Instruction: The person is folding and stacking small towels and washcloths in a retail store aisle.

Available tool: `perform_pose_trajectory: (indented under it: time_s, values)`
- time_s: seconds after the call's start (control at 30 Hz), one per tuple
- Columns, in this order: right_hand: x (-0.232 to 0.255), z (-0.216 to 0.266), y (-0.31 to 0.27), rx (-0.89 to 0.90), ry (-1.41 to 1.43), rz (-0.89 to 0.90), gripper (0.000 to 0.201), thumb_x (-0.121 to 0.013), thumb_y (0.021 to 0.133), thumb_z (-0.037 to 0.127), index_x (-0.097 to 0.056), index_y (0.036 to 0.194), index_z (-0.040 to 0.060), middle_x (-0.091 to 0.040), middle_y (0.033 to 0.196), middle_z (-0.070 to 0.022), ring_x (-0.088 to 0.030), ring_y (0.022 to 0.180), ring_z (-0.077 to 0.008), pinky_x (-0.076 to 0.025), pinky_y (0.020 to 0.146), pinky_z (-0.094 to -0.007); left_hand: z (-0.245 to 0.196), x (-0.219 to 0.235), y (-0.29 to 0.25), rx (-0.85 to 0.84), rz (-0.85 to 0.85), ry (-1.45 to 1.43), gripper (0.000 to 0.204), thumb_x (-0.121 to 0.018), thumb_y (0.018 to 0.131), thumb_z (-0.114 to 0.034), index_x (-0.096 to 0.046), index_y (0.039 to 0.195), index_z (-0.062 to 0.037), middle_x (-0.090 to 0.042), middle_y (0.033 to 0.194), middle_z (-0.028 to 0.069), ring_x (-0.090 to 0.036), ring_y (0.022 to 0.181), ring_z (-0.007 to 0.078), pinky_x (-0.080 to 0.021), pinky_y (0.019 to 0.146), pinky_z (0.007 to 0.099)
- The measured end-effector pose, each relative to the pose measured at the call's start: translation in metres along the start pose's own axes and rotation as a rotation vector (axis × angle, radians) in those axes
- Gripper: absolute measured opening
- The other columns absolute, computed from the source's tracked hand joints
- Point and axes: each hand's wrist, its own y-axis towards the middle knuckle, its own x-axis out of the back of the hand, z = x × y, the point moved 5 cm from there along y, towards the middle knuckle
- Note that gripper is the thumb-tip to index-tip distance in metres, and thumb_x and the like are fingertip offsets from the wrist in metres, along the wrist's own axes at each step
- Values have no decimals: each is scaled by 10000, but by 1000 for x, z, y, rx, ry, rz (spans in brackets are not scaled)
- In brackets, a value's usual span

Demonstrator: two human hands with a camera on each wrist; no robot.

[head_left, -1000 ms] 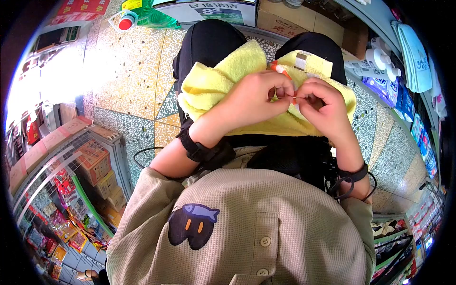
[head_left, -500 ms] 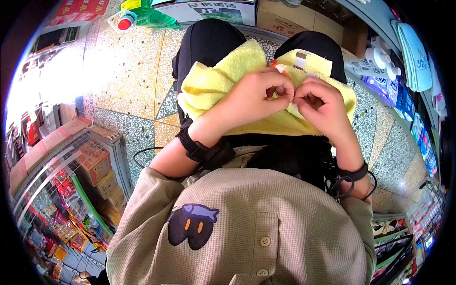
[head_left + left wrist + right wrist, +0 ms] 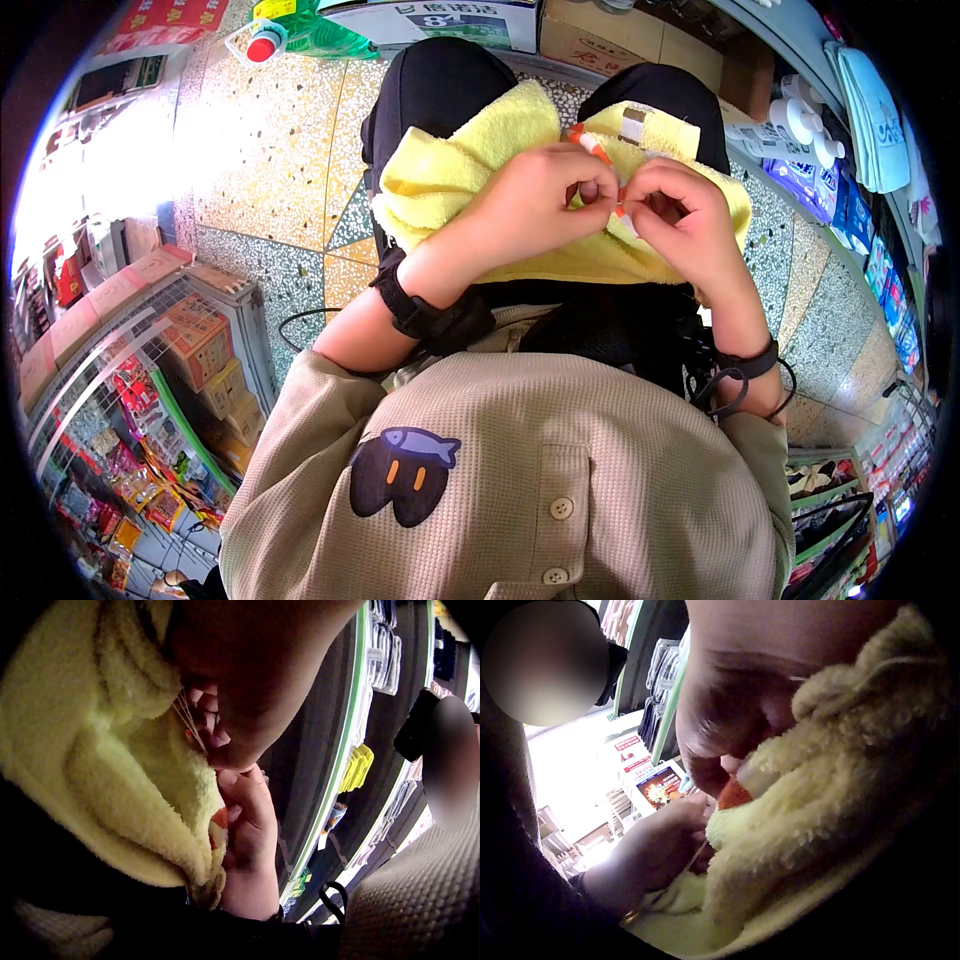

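A yellow towel (image 3: 470,140) lies across the person's lap, with an orange-and-white strip (image 3: 592,146) along part of it. Over the towel, the left hand (image 3: 550,200) and right hand (image 3: 685,215) meet fingertip to fingertip, each with thumb and forefinger pinched. Pale thin threads (image 3: 189,720) run to the left hand's fingertips in the left wrist view. The right hand (image 3: 735,727) pinches the thread close to an orange patch (image 3: 733,793) of the towel; its fingertips are partly hidden by the towel in the right wrist view.
A green bottle (image 3: 330,35) with a red cap stands on the tiled floor at the top. Cardboard boxes (image 3: 610,45) lie beyond the knees. Shelves with packaged goods (image 3: 880,270) line the right, and a wire rack (image 3: 130,370) stands at the left. Black wristbands carry cables (image 3: 740,385).
The hands stay nearly in place, fingertips together. The thin strand seen between the fingertips a second ago is less distinct now. The towel has barely moved.
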Motion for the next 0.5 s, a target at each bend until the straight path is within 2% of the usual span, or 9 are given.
perform_pose_trajectory:
  time_s: [0.17,0.5]
  values:
    - [0,-3,0,-31,20,10,82,-584,720,-31,-564,783,18,-495,725,-8,-467,622,-71,-363,545,-204,3,-2,0,30,17,5,69,-606,753,-22,-589,819,-10,-547,727,32,-513,638,88,-429,588,225]
    - [-2,-3,2,-39,-27,7,75,-585,725,-25,-558,779,20,-492,719,-7,-457,600,-66,-353,533,-204,3,-2,-1,43,49,26,51,-571,767,-27,-549,804,1,-546,705,62,-530,628,114,-437,595,245]
